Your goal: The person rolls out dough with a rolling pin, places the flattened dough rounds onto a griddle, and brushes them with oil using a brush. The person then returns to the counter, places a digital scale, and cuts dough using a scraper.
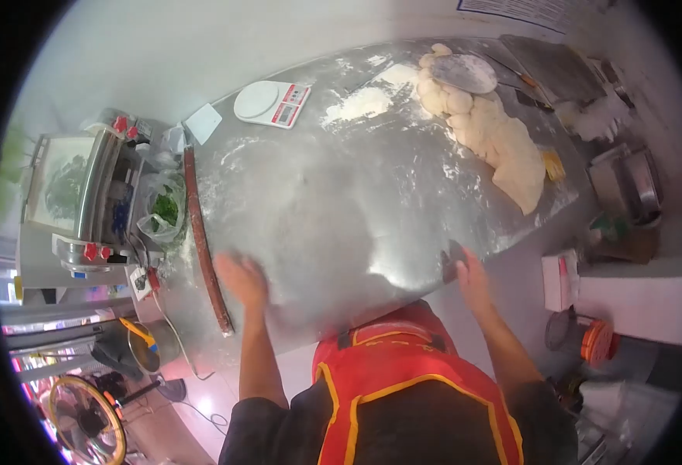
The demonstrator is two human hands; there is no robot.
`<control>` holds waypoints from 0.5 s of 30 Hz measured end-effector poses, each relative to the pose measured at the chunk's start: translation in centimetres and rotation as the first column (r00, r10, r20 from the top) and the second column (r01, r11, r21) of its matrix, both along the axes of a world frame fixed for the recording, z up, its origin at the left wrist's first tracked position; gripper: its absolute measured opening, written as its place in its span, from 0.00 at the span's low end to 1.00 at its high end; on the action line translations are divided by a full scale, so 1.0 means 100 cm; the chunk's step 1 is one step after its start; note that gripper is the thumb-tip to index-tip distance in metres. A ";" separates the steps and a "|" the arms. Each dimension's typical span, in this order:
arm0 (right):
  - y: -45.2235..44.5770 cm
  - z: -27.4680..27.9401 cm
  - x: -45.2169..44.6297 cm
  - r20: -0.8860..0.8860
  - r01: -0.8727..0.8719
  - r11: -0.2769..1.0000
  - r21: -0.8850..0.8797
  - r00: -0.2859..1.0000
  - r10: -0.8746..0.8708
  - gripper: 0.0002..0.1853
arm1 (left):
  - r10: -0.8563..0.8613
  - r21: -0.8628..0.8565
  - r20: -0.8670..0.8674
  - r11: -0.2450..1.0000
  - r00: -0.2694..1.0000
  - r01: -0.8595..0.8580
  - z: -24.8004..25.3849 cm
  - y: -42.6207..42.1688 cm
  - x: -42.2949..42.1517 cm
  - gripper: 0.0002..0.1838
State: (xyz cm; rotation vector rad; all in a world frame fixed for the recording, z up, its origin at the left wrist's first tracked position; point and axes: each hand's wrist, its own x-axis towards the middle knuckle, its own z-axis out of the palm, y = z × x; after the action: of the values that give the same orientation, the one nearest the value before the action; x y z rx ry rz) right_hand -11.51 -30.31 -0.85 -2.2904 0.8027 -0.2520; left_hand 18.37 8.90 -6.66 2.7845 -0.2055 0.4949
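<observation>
My left hand [243,280] is over the left front of the metal table [317,201], beside a long brown wooden rolling pin [199,229]. It is smeared by motion, but its fingers look stretched out and nothing shows in them. At the table's front right edge, my right hand [473,280] is closed on a small dark flat thing [452,260], whose kind I cannot make out. A long lump of dough [504,147] lies at the back right, apart from both hands.
Loose flour [364,105] and a white kitchen scale [271,104] are at the back. A clear plate [465,73] rests on the dough. To the left are a bag of greens [162,208] and a roller machine [96,186]. A fan [85,418] stands below left.
</observation>
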 end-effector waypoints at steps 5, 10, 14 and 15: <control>-0.061 -0.028 0.154 0.096 -0.348 0.935 -0.074 0.930 0.354 0.32 | -0.196 -0.091 -0.210 0.979 0.958 0.181 -0.008 -0.129 -0.035 0.35; -0.142 -0.083 0.310 0.225 -0.453 0.866 -0.214 0.839 0.495 0.33 | -0.019 0.066 -0.273 0.997 0.962 0.039 0.001 -0.170 -0.036 0.35; -0.172 -0.091 0.408 0.300 -0.396 0.891 -0.221 0.842 0.448 0.30 | -0.038 0.068 -0.248 0.996 0.968 0.056 -0.003 -0.167 -0.035 0.34; -0.167 -0.093 0.412 0.187 -0.467 0.863 -0.192 0.846 0.499 0.29 | -0.035 0.067 -0.254 0.996 0.967 0.053 -0.003 -0.167 -0.036 0.34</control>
State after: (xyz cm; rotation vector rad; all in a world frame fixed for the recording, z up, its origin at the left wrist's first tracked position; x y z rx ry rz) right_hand 29.71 -47.04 -10.12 -2.4484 0.0713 -0.3400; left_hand 14.73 -7.83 -6.92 2.8719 -0.2307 0.1208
